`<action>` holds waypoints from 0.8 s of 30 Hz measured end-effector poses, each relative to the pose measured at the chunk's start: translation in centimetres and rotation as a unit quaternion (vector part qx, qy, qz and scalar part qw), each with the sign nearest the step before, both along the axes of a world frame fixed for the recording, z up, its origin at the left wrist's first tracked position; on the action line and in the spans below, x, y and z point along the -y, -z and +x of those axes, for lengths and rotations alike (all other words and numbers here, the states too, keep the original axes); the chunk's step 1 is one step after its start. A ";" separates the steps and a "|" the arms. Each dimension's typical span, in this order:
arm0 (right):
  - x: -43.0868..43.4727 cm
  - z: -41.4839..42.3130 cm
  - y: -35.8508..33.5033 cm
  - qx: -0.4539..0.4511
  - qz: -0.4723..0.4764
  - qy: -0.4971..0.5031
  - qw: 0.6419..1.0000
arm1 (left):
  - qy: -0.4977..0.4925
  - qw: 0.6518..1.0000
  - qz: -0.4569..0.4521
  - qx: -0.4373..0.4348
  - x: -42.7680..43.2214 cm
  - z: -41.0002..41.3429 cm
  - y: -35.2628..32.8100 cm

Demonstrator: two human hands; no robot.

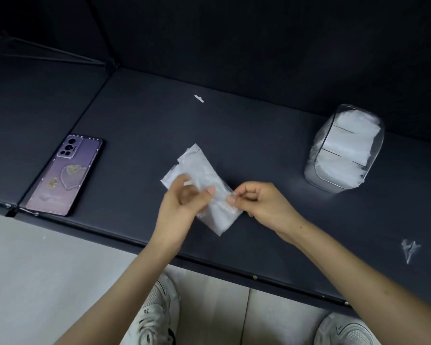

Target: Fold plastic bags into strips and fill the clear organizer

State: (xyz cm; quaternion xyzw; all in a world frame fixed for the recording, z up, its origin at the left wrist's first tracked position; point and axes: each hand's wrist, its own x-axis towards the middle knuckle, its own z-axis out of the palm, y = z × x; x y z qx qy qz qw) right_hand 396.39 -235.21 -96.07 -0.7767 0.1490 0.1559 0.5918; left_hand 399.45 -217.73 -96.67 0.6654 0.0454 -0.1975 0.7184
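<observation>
A person stands at a dark desk, and both hands work a plastic bag near the middle of it, close to the near edge. The bag is whitish and translucent, already folded into a broad strip that runs on a slant from far left to near right, its far end lying flat on the desk surface. The left hand grips the left side of the strip, with its fingers curled under the edge and its thumb pressed on top. The right hand pinches the right edge of the same strip between thumb and forefinger, with its other fingers curled in toward the palm. The two hands are near each other, with only a narrow band of the strip between them. To the far right stands the clear organizer, well apart from the hands and packed with folded white bags stacked in layers behind its see-through wall. On the left of the desk a purple phone lies face down, angled, its near end at the desk's edge. A small white scrap sits far back on the desk, and a crumpled bit of clear plastic lies at the near right. Below the desk edge, two white shoes show on a pale floor.
</observation>
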 end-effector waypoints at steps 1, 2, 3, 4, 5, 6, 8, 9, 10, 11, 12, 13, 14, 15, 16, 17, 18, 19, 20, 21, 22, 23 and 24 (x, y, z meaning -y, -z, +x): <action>-0.1 0.1 0.1 -0.003 -0.025 -0.010 1.000 | -0.028 1.000 -0.003 -0.002 -0.1 0.7 0.0; -0.1 0.2 0.4 -0.005 -0.053 -0.020 0.998 | -0.054 0.999 0.000 -0.003 -0.2 1.4 0.0; -0.1 0.3 0.7 -0.009 -0.084 -0.030 0.996 | -0.078 0.997 0.013 -0.003 -0.4 2.1 0.1; -0.2 0.5 0.9 -0.014 -0.116 -0.041 0.992 | -0.100 0.995 0.030 -0.004 -0.6 2.8 0.4; -0.3 0.6 1.0 -0.020 -0.146 -0.050 0.988 | -0.116 0.992 0.047 -0.001 -0.8 3.4 0.6; -0.4 0.8 1.0 -0.023 -0.173 -0.057 0.983 | -0.126 0.990 0.065 0.004 -1.1 3.9 1.0; -0.6 1.0 0.9 -0.024 -0.224 -0.071 0.972 | -0.124 0.985 0.115 0.028 -1.4 4.5 1.4; -0.7 1.1 0.7 -0.024 -0.244 -0.078 0.966 | -0.117 0.980 0.151 0.049 -1.6 4.6 1.6; -0.8 1.1 0.7 -0.023 -0.256 -0.083 0.963 | -0.112 0.970 0.199 0.084 -1.8 4.5 1.7; -0.9 1.2 0.6 -0.024 -0.265 -0.089 0.960 | -0.106 0.946 0.263 0.155 -2.1 4.3 1.7; -1.0 1.2 0.5 -0.026 -0.273 -0.094 0.957 | -0.085 0.903 0.333 0.257 -2.4 4.1 1.7; -1.0 1.2 0.5 -0.027 -0.279 -0.099 0.955 | -0.045 0.846 0.388 0.362 -2.7 3.8 1.8; -1.0 1.2 0.5 -0.025 -0.287 -0.102 0.952 | 0.009 0.790 0.412 0.455 -2.8 3.4 2.3; -1.0 1.3 0.6 -0.023 -0.295 -0.106 0.949 | 0.075 0.747 0.414 0.514 -2.9 3.1 2.9; -1.0 1.4 0.6 -0.020 -0.300 -0.108 0.948 | 0.139 0.719 0.414 0.541 -2.9 2.6 3.5; -1.0 1.5 0.7 -0.020 -0.303 -0.110 0.946 | 0.190 0.702 0.423 0.541 -2.8 2.2 4.1; -0.9 1.5 0.8 -0.021 -0.303 -0.112 0.946 | 0.223 0.693 0.438 0.527 -2.6 1.7 4.7; -0.9 1.4 0.8 -0.023 -0.300 -0.110 0.947 | 0.242 0.689 0.456 0.509 -2.5 1.4 5.3; -0.9 1.1 0.8 -0.018 -0.301 -0.100 0.948 | 0.253 0.686 0.473 0.491 -2.3 1.1 5.7; -1.0 0.7 0.8 0.009 -0.319 -0.081 0.944 | 0.258 0.684 0.487 0.477 -2.2 0.9 5.8; -1.1 0.2 1.0 0.072 -0.364 -0.055 0.927 | 0.257 0.681 0.499 0.471 -2.1 0.8 5.9; -1.3 -0.3 1.3 0.149 -0.416 -0.033 0.896 | 0.250 0.678 0.507 0.470 -1.9 0.7 6.0; -1.7 -0.8 1.6 0.217 -0.455 -0.023 0.863 | 0.242 0.678 0.510 0.470 -1.7 0.5 5.9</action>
